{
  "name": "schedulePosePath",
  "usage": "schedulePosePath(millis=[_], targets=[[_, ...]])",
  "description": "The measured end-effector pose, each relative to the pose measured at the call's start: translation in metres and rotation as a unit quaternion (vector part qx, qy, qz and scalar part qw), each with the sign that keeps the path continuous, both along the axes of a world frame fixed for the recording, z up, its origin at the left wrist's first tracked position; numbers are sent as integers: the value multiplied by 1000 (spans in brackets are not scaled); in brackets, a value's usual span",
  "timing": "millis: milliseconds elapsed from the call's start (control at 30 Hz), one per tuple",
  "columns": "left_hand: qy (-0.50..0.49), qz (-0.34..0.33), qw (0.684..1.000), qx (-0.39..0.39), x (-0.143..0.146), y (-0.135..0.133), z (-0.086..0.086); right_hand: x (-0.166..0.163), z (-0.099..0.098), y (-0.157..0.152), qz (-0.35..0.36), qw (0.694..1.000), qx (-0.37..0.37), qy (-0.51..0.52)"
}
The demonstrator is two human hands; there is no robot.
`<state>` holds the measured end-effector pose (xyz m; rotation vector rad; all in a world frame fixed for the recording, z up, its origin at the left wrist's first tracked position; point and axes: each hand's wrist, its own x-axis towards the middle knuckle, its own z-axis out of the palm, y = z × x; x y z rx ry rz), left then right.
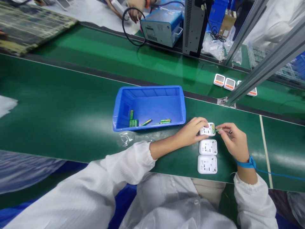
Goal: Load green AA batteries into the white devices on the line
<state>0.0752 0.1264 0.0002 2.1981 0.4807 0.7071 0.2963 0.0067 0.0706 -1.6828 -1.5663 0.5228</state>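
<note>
My left hand (190,130) grips the left side of a small white device (204,131), thumb at its near edge and fingers over its far edge. The device lies back up on the bench, with a green battery (213,128) in its compartment at the right. Just right of it, my right hand (234,141) pinches another green battery (219,129) between thumb and fingers. Below, in a column toward me, lie a second white device (208,147) and a third white device (207,164), their backs up. No batteries show in those two.
A blue bin (115,111) with several loose green batteries (146,122) stands left of the devices. Clear plastic film (127,138) lies before it. Metal posts (247,79) rise at the right, near several white-and-orange units (219,79). Another person's hand (135,8) is beyond a blue-grey box (162,27).
</note>
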Motion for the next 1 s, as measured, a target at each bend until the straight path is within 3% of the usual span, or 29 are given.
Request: schedulePosePath(millis=[433,833,1000], targets=[[10,0,1000,-11,-1,0,3,1,-15,1,59,988,-19,-143],[-9,5,1000,-20,0,0,1,7,-24,3,82,987,-2,-135],[-4,4,1000,-19,0,0,0,15,-20,7,100,990,-30,-94]])
